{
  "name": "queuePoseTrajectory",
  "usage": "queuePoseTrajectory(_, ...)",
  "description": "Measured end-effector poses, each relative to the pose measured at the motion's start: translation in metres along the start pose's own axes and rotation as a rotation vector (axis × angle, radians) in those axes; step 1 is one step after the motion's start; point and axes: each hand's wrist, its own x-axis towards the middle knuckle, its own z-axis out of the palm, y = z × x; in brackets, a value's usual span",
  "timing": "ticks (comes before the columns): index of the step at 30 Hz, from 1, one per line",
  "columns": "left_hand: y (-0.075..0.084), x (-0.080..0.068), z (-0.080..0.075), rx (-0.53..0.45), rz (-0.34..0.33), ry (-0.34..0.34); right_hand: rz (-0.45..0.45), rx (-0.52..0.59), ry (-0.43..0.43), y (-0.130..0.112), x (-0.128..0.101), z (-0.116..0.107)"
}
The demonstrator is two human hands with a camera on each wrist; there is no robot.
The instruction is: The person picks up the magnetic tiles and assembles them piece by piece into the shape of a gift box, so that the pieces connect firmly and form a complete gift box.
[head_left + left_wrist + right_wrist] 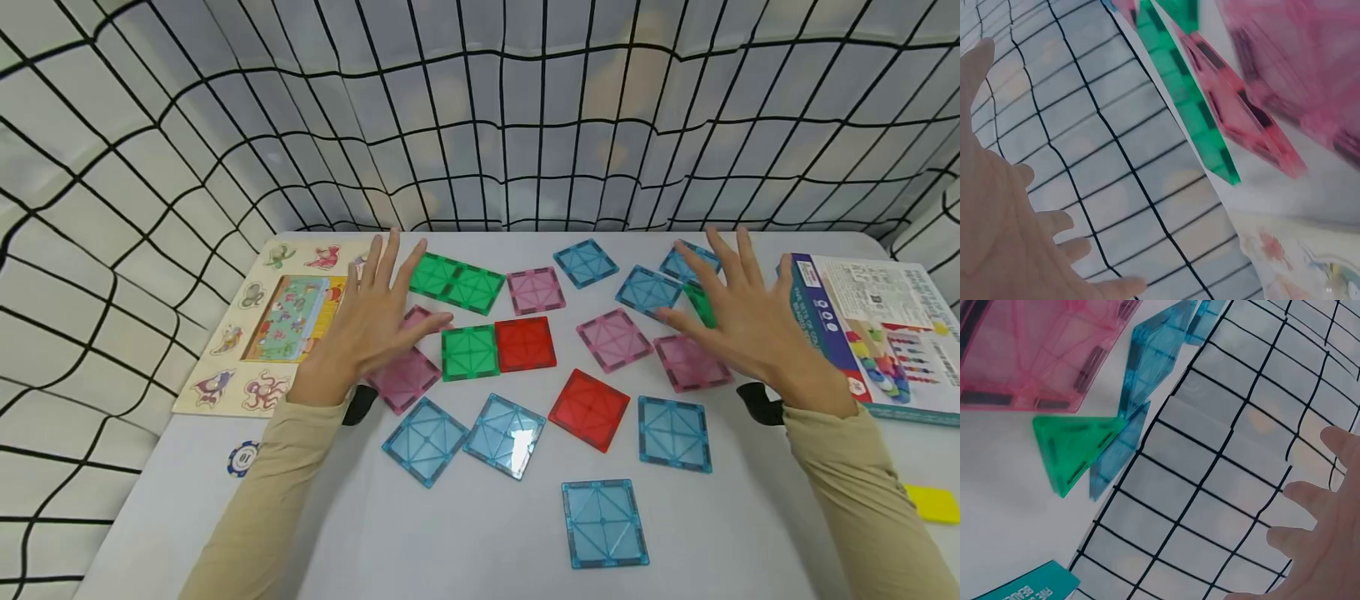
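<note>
Tiles (525,343) lie loose under my spread, empty left hand (372,321) and right hand (738,321); careless fingers could scatter those beside the red tile (588,409).

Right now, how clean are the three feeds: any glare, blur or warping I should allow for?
Head view: sharp, but wide-angle bends the grid backdrop; white glare on one blue tile. Left wrist view: pink tiles smeared soft, left hand dim. Right wrist view: green tile fairly crisp, right hand dark and soft.
</note>
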Motion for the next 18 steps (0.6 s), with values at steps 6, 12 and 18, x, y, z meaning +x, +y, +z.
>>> queuePoseTrajectory(6, 0.024, -0.009, -0.004, -0.140, 0.098, -0.120, -0.092, 0.029, -0.068, -0.022, 0.006, -0.001)
queuePoseTrajectory(12, 0.045, -0.025, 0.007, -0.137, 0.161, -0.294, -0.267, 0.050, -0.181, -0.058, 0.012, 0.003)
queuePoseTrajectory(18, 0.057, -0.035, 0.026, -0.101, 0.153, -0.452, -0.379, 0.070, -0.348, -0.095, 0.017, 0.024)
